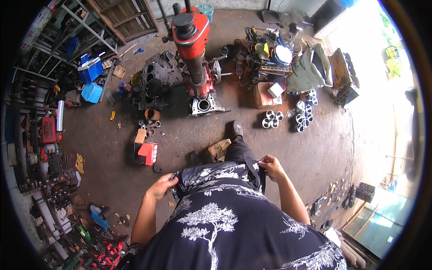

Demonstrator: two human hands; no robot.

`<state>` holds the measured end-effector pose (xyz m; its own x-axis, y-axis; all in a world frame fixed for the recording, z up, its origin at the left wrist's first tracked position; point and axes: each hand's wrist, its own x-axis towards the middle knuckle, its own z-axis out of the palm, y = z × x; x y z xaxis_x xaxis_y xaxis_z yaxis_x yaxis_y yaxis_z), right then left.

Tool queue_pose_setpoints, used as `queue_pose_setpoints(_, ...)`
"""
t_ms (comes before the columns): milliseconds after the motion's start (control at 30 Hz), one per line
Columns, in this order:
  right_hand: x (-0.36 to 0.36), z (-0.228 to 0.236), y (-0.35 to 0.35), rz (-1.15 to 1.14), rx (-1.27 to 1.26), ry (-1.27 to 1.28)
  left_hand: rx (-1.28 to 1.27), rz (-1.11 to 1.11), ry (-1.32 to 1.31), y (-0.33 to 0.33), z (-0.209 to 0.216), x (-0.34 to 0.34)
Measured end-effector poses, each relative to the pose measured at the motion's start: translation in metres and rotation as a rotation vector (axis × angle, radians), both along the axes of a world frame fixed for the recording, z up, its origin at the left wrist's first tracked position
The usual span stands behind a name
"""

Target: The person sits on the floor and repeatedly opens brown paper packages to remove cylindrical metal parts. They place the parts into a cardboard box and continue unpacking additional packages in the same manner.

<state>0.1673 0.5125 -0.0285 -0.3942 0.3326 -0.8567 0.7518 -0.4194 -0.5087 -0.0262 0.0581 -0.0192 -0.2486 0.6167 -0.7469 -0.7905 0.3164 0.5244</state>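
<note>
The black shirt [256, 216] with white tree prints covers my front, its lower edge pulled out to both sides. My left hand [161, 186] is closed on the hem at the left. At the other side my right hand [271, 167] pinches the hem between thumb and fingers. Beyond the shirt, my shoe [237, 129] and dark trouser leg show on the floor. A red boring machine [192, 40] stands farther ahead, over a light metal engine block [204, 106] with a round bore.
An open red-and-white carton [146, 153] lies ahead on the left, near a dark engine block [155, 81]. Metal cylinder sleeves [272, 119] stand ahead on the right, below a cluttered bench [274, 67]. Tools and parts crowd the left wall, with a red metal box [47, 130].
</note>
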Motion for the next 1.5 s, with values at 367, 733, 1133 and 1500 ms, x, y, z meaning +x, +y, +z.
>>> queue_pose_setpoints(367,-0.142,-0.03,0.146,1.095,0.403,0.214,-0.393,0.252,0.446,0.14,-0.048,-0.029)
queue_pose_setpoints(733,-0.216,-0.009,0.095,1.451,-0.54,0.392,0.11,-0.523,0.576,0.187,-0.014,-0.104)
queue_pose_setpoints(1133,-0.245,0.029,0.05,0.802,-0.457,0.509,0.115,-0.934,0.372,0.252,0.005,-0.189)
queue_pose_setpoints(1500,-0.256,0.041,0.043,0.436,-0.896,0.638,0.135,-0.136,0.958,0.292,0.008,-0.133)
